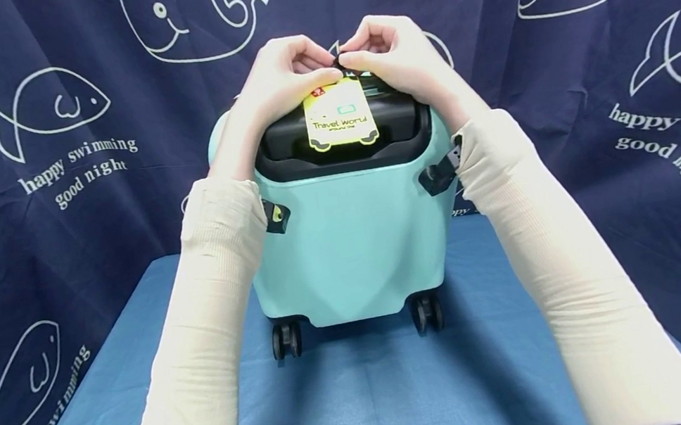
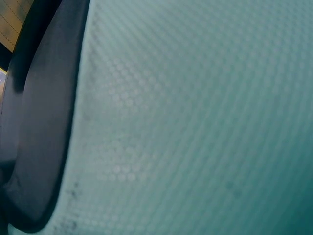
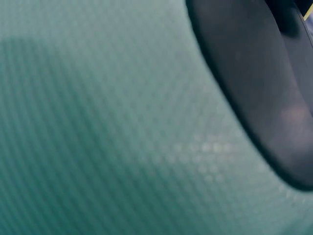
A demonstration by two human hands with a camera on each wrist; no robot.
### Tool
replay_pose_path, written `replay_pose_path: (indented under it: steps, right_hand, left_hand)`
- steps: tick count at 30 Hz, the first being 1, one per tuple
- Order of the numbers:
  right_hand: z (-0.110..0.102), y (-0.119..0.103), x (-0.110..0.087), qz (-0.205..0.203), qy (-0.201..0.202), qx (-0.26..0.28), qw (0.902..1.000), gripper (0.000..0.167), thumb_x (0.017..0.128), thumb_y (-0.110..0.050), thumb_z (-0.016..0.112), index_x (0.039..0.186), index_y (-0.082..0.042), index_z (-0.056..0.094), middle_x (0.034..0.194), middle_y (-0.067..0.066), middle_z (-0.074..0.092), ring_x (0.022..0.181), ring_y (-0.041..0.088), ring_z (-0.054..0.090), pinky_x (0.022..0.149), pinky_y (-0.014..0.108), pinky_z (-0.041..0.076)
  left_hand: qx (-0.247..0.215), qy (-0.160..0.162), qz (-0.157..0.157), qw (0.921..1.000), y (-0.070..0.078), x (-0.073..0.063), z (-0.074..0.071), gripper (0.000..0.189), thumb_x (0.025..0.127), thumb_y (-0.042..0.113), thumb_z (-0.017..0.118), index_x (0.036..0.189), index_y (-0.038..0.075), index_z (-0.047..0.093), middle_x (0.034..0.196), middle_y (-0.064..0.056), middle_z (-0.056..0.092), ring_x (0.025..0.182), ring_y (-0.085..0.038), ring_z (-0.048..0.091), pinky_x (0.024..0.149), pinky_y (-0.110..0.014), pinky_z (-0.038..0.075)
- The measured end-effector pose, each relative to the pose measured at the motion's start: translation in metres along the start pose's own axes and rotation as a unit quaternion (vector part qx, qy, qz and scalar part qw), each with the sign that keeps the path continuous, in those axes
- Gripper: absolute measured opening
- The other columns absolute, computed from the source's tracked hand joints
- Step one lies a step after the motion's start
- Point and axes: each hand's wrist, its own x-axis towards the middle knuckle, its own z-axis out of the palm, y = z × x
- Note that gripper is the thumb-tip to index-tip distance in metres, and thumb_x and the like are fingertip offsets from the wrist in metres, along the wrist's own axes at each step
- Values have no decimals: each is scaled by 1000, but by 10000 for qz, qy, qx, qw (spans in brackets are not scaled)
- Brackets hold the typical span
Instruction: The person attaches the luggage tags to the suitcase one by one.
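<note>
A mint-green suitcase (image 1: 353,239) stands upright on its wheels, with a black handle panel (image 1: 290,165) at its top. Against that panel hangs a yellow luggage tag (image 1: 334,110) shaped like a small suitcase, printed "Travel World". Above the tag, my left hand (image 1: 287,70) and right hand (image 1: 391,54) meet, pinching the tag's black strap (image 1: 340,61) between thumbs and fingertips. Most of the strap is hidden by the fingers. Both wrist views look at the suitcase's textured shell (image 2: 195,117) and the dark panel (image 3: 254,73); neither hand shows there.
The suitcase's black wheels (image 1: 286,340) rest on a blue cloth-covered table (image 1: 364,401). Behind and at both sides hangs a navy curtain (image 1: 94,235) with white whale and fish drawings. A small black wrist camera (image 1: 438,176) sits by the right cuff, close to the shell.
</note>
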Motion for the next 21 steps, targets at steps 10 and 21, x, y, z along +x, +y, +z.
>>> replay_pose_path:
  steps: [10,21]
  right_hand:
    - [0,1,2,40,105,39,9999,6,84,-10,69,81,-14,66,73,-9,64,65,5,55,62,17,40]
    - [-1,-1,0,44,21,24,10000,6,84,-15,69,89,-12,68,78,-7,66,72,8,58,68,18,43]
  left_hand:
    - [98,-29,-3,9999,1,0,0,29,84,28,70,105,8,66,93,0,66,78,-6,61,77,-15,44]
    - [99,-21,-25,9999,2,-1,0,29,84,28,70,105,8,66,93,0,66,78,-7,60,77,-16,44]
